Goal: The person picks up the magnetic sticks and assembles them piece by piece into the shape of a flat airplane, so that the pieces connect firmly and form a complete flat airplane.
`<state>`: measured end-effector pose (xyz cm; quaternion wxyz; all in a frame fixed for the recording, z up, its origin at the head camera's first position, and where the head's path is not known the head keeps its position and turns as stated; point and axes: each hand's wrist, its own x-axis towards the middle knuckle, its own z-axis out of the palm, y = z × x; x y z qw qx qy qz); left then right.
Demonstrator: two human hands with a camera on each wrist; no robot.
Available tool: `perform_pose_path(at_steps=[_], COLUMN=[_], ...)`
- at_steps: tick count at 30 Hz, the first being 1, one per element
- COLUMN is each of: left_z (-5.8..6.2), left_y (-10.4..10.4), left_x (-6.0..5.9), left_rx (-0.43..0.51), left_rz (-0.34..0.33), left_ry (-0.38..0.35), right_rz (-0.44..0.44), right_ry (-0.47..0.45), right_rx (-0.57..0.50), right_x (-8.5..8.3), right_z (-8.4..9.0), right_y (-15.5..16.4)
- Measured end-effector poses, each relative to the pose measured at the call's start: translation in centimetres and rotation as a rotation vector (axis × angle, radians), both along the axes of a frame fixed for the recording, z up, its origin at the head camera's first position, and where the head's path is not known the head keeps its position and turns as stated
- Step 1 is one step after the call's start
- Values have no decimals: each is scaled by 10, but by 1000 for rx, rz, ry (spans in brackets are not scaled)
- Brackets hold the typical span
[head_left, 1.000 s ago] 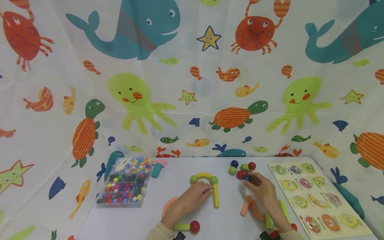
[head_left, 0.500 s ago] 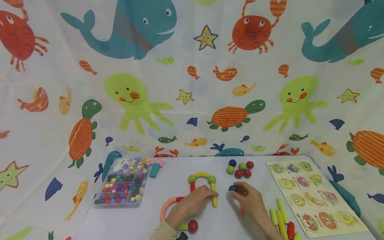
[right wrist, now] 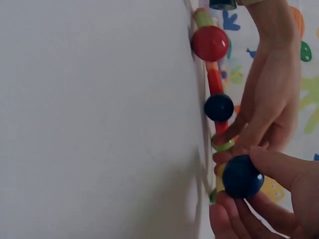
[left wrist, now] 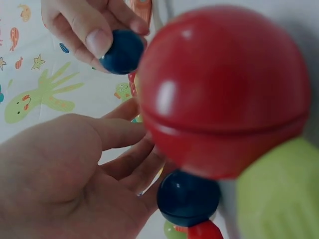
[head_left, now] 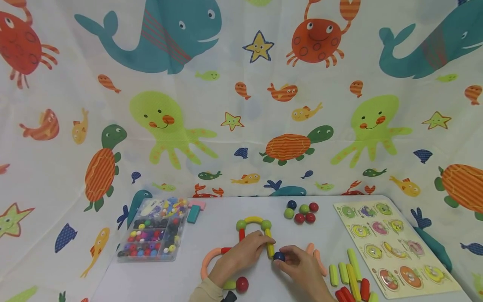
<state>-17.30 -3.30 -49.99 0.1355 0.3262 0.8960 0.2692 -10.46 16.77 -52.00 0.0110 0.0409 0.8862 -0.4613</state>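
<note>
My right hand (head_left: 303, 268) pinches a dark blue ball (head_left: 279, 256) between thumb and fingers, right at the lower end of a straight yellow stick (head_left: 270, 250). My left hand (head_left: 243, 253) holds that stick with its fingertips. The stick's upper end meets a green ball (head_left: 266, 225), joined by a curved yellow piece (head_left: 253, 219) to another green ball (head_left: 240, 225). A red stick (head_left: 242, 235) runs down from there, partly hidden by my left hand. The right wrist view shows another dark blue ball (right wrist: 219, 107) in the chain, past red sticks, and a red ball (right wrist: 210, 44).
A coral curved piece (head_left: 205, 264) lies left of my left wrist. Loose balls (head_left: 299, 218) sit at the back. Coral pieces (head_left: 318, 262) and several coloured sticks (head_left: 354, 281) lie at right, beside a fruit puzzle board (head_left: 400, 251). A bead box (head_left: 152, 235) stands left.
My right hand has brought the dark blue ball from the loose balls at the back, leftward and nearer, to the yellow stick's lower end. My left hand has stayed by the stick.
</note>
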Motion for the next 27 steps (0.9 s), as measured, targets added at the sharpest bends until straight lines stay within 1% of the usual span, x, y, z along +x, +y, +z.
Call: perform_pose_path(at_steps=[7,11,15,17,20,25,27], left_z=[-1,-1,1,2,4,7,7], left_y=[0,0,-3,-6,-12,-30,-38], left_x=[0,-1,-1,-2,-3,-3,-3], left_rx=[10,15,35,57,96,151,166], left_rz=[-5,-9,11,32,80,168,192], left_ry=[9,10,6,19,37,-13,-17], right_rz=[60,67,60,55,36,-35,-66], right_ry=[-55,-69,-64,-61,-71,-83,-81], right_rx=[-14,-30,-21,-11,-1,5,13], right_x=[4,2,1,1,0,-2,-3], right_z=[-6,-7,-7,-6,-5,-1,2], right_y=[-5,-6,-7,-8,-7,2,8])
